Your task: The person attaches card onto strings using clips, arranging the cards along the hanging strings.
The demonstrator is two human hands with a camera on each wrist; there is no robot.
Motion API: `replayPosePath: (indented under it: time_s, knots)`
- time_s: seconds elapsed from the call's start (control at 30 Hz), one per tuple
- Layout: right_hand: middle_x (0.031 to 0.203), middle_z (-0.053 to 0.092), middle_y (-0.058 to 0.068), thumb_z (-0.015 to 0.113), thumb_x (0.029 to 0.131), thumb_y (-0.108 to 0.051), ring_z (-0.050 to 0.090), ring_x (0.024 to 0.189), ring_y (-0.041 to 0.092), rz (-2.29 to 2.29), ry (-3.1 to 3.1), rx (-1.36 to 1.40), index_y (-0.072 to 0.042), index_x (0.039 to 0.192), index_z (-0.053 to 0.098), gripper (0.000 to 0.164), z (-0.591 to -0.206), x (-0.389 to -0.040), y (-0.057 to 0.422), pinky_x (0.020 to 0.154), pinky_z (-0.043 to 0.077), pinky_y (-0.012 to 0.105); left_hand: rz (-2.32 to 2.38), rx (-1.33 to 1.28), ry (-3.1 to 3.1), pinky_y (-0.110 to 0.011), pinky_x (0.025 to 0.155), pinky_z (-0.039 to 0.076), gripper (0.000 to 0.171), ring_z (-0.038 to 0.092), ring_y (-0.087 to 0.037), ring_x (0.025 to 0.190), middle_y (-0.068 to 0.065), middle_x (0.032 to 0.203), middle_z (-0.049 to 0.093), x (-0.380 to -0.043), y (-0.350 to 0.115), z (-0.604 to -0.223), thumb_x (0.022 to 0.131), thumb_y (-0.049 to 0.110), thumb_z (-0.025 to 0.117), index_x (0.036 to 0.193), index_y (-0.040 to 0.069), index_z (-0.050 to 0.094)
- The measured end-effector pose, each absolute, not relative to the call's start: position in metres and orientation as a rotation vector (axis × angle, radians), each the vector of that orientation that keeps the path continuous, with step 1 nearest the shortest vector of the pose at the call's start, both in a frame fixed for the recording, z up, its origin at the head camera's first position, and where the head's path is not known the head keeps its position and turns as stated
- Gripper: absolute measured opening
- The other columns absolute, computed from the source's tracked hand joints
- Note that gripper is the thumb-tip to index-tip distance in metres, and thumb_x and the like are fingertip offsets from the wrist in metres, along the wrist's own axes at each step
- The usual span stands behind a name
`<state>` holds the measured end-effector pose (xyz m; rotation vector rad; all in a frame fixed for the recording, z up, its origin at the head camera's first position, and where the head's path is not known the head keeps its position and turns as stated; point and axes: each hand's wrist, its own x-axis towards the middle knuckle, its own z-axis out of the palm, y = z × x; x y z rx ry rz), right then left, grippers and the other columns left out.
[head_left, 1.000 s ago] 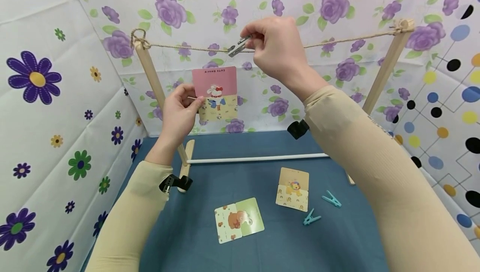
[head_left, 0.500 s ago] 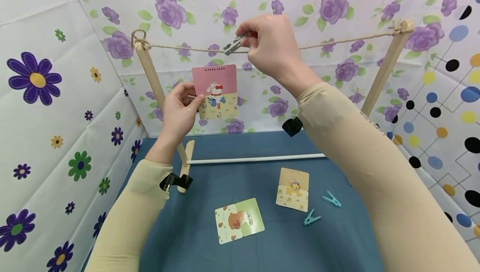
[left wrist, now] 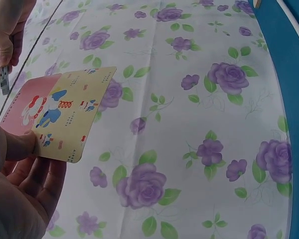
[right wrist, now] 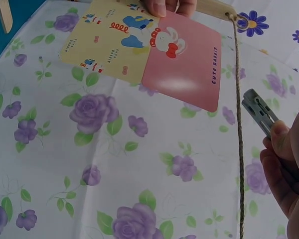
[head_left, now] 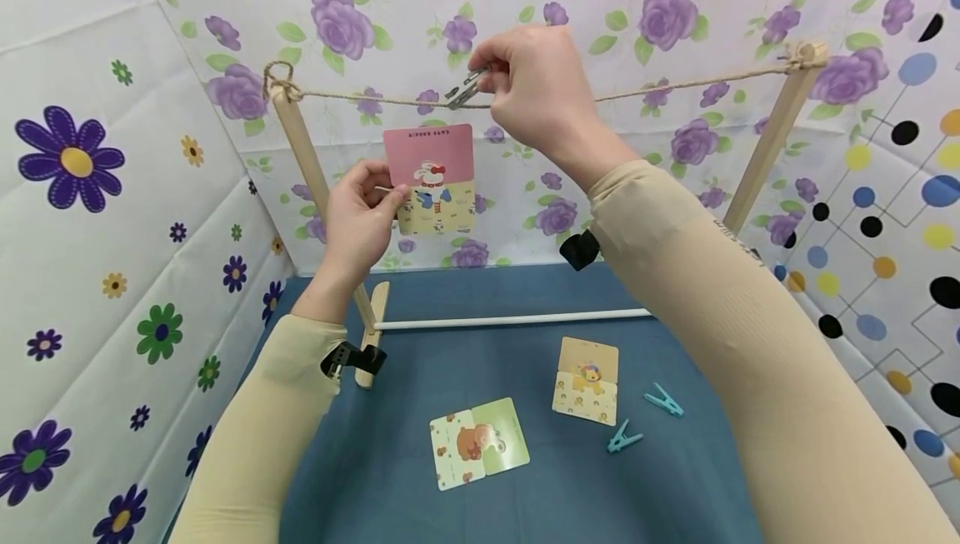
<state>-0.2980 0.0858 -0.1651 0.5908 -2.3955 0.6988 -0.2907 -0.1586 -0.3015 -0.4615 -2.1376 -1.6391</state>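
Observation:
My left hand (head_left: 362, 215) pinches a pink and yellow rabbit card (head_left: 429, 152) by its left edge, thumb in front. The card is upside down and its upper edge stands just under the twine line (head_left: 352, 97). Above and to the right, my right hand (head_left: 543, 94) pinches a grey clothespin (head_left: 467, 89) between thumb and fingers. In the head view the pin overlaps the twine; the right wrist view shows the pin (right wrist: 259, 112) beside the twine (right wrist: 238, 129), its tip close to it. The left wrist view shows the card (left wrist: 65, 112) below the pin (left wrist: 4, 80).
Wooden posts (head_left: 772, 140) hold the twine at both ends, with a white rod (head_left: 517, 319) low between them. On the blue cloth lie a green bear card (head_left: 498, 436), a tan lion card (head_left: 587, 377) and two teal clothespins (head_left: 663, 401). Patterned cloth walls (head_left: 97, 294) surround this.
My right hand has shifted slightly left and up with the grey clothespin. My left hand has raised the rabbit card a little towards the twine.

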Motion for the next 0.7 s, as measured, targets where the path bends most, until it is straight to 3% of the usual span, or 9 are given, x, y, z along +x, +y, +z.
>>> replayPosePath:
  time_s: [0.53, 0.7]
  knots:
    - [0.109, 0.077, 0.002, 0.05, 0.1, 0.006, 0.065, 0.106, 0.015, 0.655, -2.506, 0.574, -0.009, 0.119, 0.081, 0.04, -0.163, -0.301, 0.077, 0.095, 0.049, 0.025, -1.616, -0.456, -2.147, -0.028, 0.075, 0.053, 0.022, 0.07, -0.015, 0.089, -0.016, 0.109, 0.073, -0.294, -0.158, -0.299, 0.106, 0.009, 0.069, 0.124, -0.004, 0.067]
    - [0.113, 0.078, 0.002, 0.05, 0.102, 0.003, 0.068, 0.104, 0.014, 0.615, -2.533, 0.568, -0.011, 0.123, 0.081, 0.039, -0.163, -0.301, 0.074, 0.091, 0.052, 0.026, -1.621, -0.463, -2.146, -0.028, 0.075, 0.053, 0.022, 0.069, -0.015, 0.089, -0.016, 0.11, 0.073, -0.294, -0.158, -0.3, 0.106, 0.009, 0.069, 0.124, -0.004, 0.067]
